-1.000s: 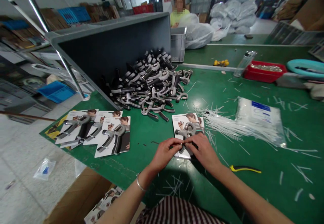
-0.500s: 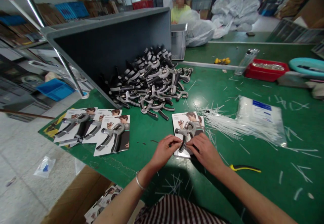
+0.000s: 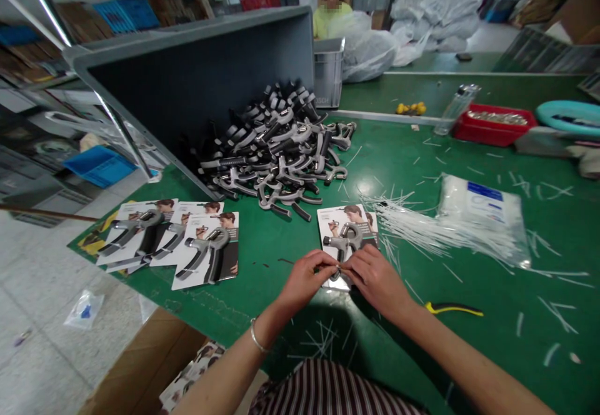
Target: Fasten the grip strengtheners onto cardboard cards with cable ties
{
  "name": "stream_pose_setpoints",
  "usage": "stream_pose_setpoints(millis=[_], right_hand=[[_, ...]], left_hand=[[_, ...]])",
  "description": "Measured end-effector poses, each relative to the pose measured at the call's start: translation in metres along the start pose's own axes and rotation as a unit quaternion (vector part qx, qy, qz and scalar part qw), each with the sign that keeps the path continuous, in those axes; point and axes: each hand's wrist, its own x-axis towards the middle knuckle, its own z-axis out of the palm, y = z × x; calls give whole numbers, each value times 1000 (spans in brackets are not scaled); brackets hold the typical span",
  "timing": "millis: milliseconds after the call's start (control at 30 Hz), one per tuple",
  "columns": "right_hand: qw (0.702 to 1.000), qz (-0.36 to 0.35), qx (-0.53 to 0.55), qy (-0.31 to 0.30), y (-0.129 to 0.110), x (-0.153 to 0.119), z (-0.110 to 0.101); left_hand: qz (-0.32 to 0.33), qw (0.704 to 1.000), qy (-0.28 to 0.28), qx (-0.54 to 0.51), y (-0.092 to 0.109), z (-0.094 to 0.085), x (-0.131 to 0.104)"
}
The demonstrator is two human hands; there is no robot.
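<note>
In front of me a grey-and-black hand grip strengthener rests on a printed backing card, with a second card partly under it. My left hand pinches with thumb and forefinger at the lower handle. From the other side my right hand is closed too, its fingertips meeting the left ones over the handle. Whatever small piece is between the fingertips is hidden. Right of the card lie loose white cable ties, spilling from a clear plastic bag.
A tipped grey crate spills a heap of grip strengtheners. Several carded ones lie at left. Yellow-handled pliers lie at right, and a red tray stands behind. A person is across the table.
My fingertips have drawn closer together over the handle, the right hand shifting slightly left. The grip strengthener and its card stay in place; the view has shifted slightly.
</note>
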Motion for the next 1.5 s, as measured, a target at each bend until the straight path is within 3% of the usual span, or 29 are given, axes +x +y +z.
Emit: stream_pose_setpoints(millis=[333,533,800,1000,1167,1333,1433,1500], right_hand=[[1000,-2,-16,-7,-2,0,-4],[1000,1,-22,-20,-2,-1,-3],[997,32,66,31,4,-4,3],[995,27,92,25,5,-5,1],[998,29,54,-2,1,-7,-2],[997,33,69,-2,3,-11,1],[991,55,119,29,4,-12,5],[985,74,143,57,4,-12,7]], left_hand=[[-18,1000,-3,-10,1,-3,-1],[7,1000,-11,-4,3,-3,-1],[-25,1000,-8,10,6,-2,1],[32,993,-67,94,20,-8,4],[56,961,-103,249,41,-11,4],[81,966,-88,227,53,-10,0],[82,979,-67,175,45,-4,-5],[68,982,-13,178,31,3,-10]])
